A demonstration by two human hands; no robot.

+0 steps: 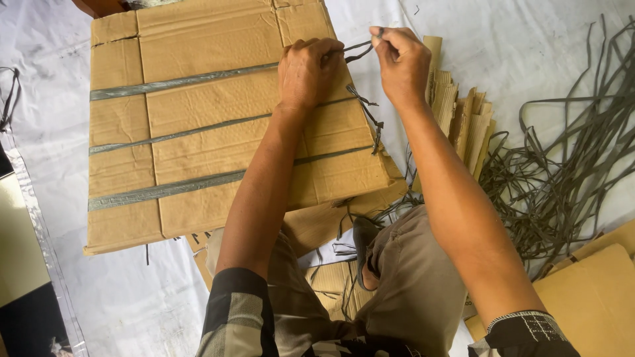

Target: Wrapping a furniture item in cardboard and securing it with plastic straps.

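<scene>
At the right edge of the cardboard bundle (218,125), the left hand (307,69) was fisted around one end of a dark strap (360,99), knuckles pressing down on the top sheet. The right hand (400,63) pinched the other end just off the edge, fingers closed. To tie that well, I'd say keep both ends taut and the knot snug against the cardboard. Both forearms reached forward, wrists bent slightly. Three straps (178,132) already crossed the bundle; loose strapping (569,165) lay tangled on the white sheet (542,46) to the right.
</scene>
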